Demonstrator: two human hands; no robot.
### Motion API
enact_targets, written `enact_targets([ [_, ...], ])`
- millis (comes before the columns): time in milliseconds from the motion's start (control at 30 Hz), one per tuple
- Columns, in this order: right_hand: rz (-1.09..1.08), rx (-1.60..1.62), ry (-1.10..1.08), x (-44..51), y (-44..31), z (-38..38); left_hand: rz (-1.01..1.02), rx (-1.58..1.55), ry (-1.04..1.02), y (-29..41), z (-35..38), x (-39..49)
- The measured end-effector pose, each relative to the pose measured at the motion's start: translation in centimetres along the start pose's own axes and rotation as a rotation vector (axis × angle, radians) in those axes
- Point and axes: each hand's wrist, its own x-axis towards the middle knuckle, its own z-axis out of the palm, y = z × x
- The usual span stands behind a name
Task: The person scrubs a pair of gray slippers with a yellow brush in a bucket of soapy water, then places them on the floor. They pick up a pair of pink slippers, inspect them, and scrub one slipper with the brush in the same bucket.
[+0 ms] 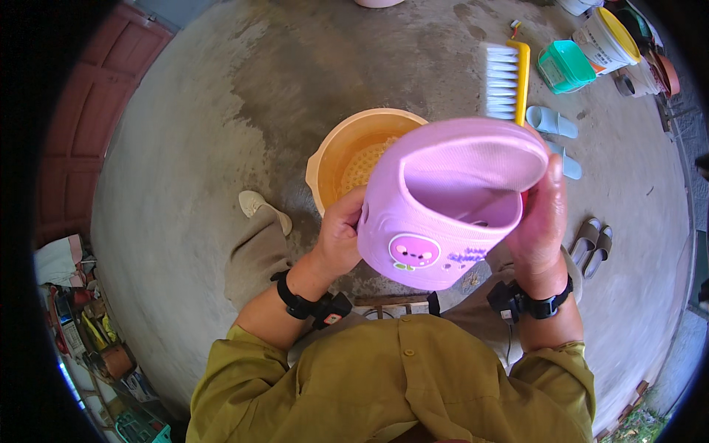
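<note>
A pink-purple foam clog [382, 221] with a round face decoration is held up before me, its opening towards the camera. My left hand [342, 235] grips the clog at its left side. On its right side is my right hand [540, 221], which also holds a yellow scrubbing brush [522, 83] with white bristles; the brush sticks up past the clog, bristles facing left. The clog hides part of the right hand and the brush's lower end. Below and behind the clog, an orange plastic basin [327, 160] with water in it stands on the floor.
Light blue slippers [554, 122] lie to the right, brown slide sandals [591, 243] nearer me. A green bucket [568, 66] and a white bucket with a yellow lid [604, 41] stand at the upper right. Cluttered shelving [94, 354] runs along the lower left.
</note>
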Motion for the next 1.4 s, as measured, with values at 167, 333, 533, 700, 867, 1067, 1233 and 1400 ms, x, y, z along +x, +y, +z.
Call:
enact_targets([
  [167, -0.005, 0.021, -0.082, 0.5, 0.2, 0.0, -0.047, 0.066, -0.095, -0.5, 0.0, 0.2],
  [333, 0.056, 0.041, -0.047, 0.5, 0.8, 0.5, -0.239, -0.008, -0.171, 1.2, 0.3, 1.1],
  [533, 0.126, -0.011, -0.039, 0.6, 1.8, 1.0, -0.037, -0.118, -0.151, 2.6, -0.3, 3.4],
  [700, 0.246, -0.192, -0.072, 1.0, 4.0, 2.3, -0.099, 0.059, 0.195, 1.5, 0.5, 3.8],
  [867, 0.103, -0.398, 0.036, 0.7, 3.0, 1.0, -0.043, 0.083, 0.360, 2.5, 0.0, 3.5],
  [1067, -0.478, -0.892, -0.385, -0.6, 1.4, 0.2, 0.007, 0.137, 0.413, 3.7, -0.7, 2.9],
  [1233, -0.440, -0.978, -0.336, -1.0, 2.8, 1.0, 0.060, 0.242, 0.373, 3.7, -0.6, 2.7],
  [1400, -0.443, -0.994, -0.334, -1.0, 2.8, 1.3, 0.072, 0.197, 0.306, 4.1, -0.3, 2.7],
])
